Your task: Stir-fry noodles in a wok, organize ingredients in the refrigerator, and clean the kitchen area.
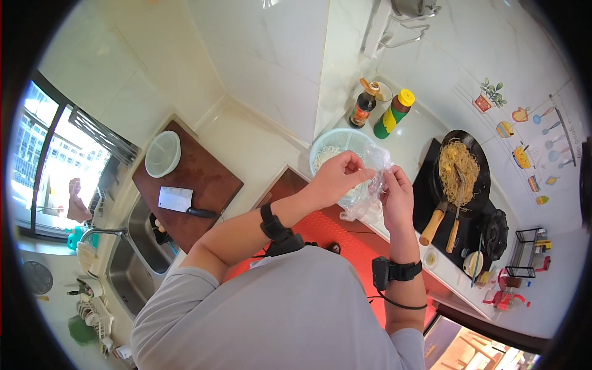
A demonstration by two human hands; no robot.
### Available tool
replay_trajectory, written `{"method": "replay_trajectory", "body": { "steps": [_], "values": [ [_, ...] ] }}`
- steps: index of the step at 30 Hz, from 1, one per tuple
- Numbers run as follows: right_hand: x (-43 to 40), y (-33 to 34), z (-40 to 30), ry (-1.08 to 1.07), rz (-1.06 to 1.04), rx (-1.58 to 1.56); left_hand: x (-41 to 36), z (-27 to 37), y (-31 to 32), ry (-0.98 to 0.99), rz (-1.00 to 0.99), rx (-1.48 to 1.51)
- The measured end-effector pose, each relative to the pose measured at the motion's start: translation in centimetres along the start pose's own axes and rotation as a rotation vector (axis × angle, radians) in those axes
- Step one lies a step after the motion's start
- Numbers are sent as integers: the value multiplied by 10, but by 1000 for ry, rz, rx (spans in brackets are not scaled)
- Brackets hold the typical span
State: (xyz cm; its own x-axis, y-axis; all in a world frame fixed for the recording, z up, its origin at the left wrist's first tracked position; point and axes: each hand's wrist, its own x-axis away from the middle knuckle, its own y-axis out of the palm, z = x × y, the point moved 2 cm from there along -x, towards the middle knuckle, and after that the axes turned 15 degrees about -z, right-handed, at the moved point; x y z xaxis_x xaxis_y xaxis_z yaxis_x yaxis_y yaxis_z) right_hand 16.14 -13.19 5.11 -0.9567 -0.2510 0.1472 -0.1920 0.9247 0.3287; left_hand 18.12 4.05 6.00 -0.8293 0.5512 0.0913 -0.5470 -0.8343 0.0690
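A crumpled clear plastic bag (pixel 380 159) hangs between my hands above the counter. My right hand (pixel 397 192) pinches it between thumb and fingers. My left hand (pixel 340 178) has its fingers curled, with thumb and fingertips on the bag's near-left side. Below them stands a pale blue plastic colander (pixel 344 135) with white noodles (pixel 327 155) inside; my left hand and the bag hide much of it. Behind it are a dark sauce bottle (pixel 363 108) and a green-labelled bottle with a yellow cap (pixel 393 114).
To the right, a black wok (pixel 484 173) of fried noodles (pixel 455 171) sits on the gas hob (pixel 423 185), its wooden handle (pixel 434 227) jutting towards me. At left, a cleaver (pixel 175 199) and an upturned-looking plastic bowl (pixel 163 154) lie on a brown cutting board (pixel 208 169) beside the sink (pixel 132 273).
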Motion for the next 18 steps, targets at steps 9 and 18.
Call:
{"method": "replay_trajectory", "body": {
  "steps": [9, 18],
  "values": [
    [4, 23, -16, -61, 35, -68, -1, -13, 1, 11, -32, -9],
    [24, -10, 13, 84, -139, 405, -10, -30, -8, -4, 70, 344]
  ]
}}
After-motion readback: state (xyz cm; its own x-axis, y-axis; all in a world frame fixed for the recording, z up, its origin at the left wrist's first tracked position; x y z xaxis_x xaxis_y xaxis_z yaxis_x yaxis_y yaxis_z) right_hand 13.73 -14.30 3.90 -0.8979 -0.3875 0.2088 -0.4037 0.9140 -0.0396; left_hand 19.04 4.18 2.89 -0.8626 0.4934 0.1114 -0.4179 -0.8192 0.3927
